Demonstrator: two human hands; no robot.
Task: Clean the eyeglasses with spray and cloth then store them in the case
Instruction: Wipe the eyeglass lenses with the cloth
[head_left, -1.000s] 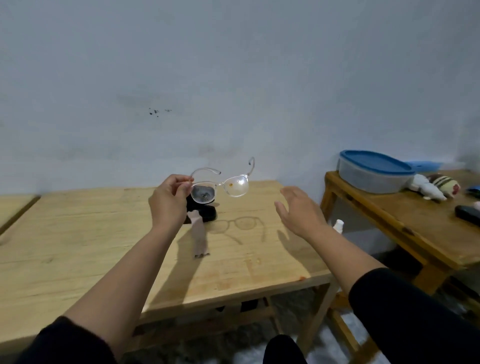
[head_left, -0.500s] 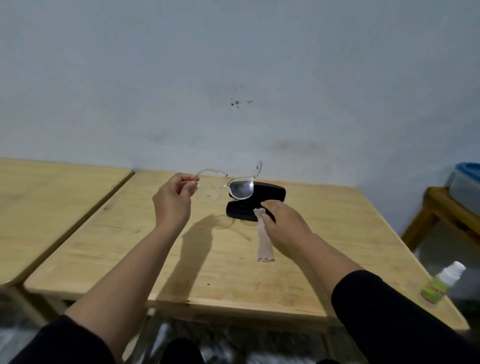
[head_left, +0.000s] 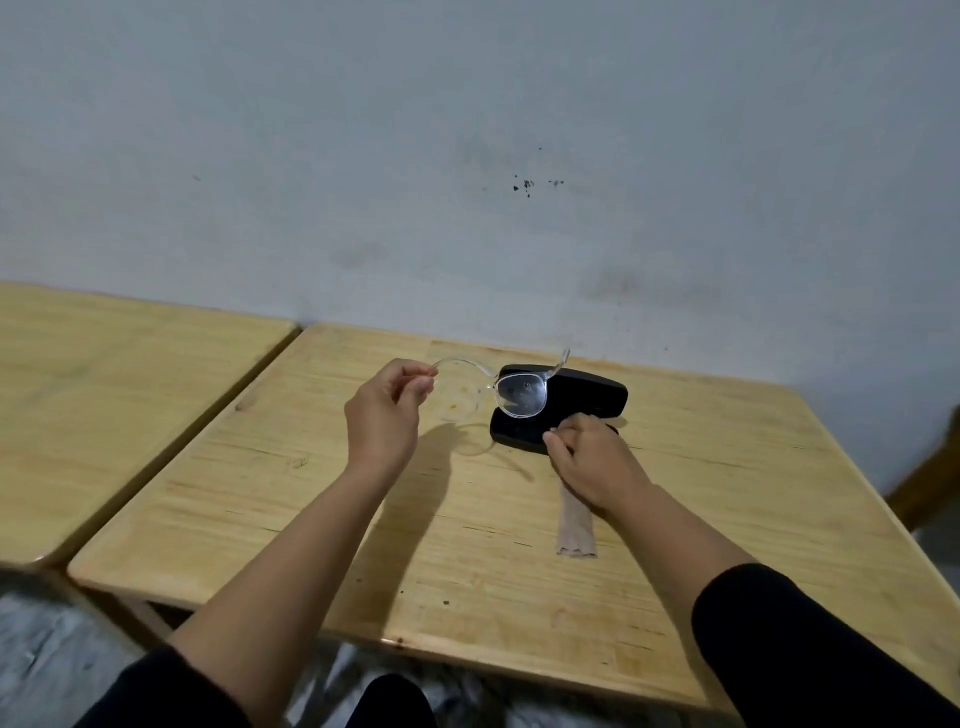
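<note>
My left hand (head_left: 387, 415) pinches the left temple of clear-framed eyeglasses (head_left: 511, 395) and holds them up above the table, arms unfolded. Both lenses look smudged, and the left one carries yellowish specks. Behind and under the glasses a black case (head_left: 582, 397) lies on the wooden table (head_left: 467, 545). My right hand (head_left: 597, 462) rests on the table just in front of the case, fingers closed over the top end of a beige cloth (head_left: 575, 525), whose lower part trails toward me. No spray bottle is in view.
A second wooden table (head_left: 114, 395) stands to the left with a narrow gap between them. A grey wall runs right behind both tables. A dark wooden piece (head_left: 930, 483) shows at the right edge.
The view swung left, so the side table, blue-lidded tub and spray bottle left the frame. My right hand came down from the air onto the cloth by the case. The left hand still holds the glasses.
</note>
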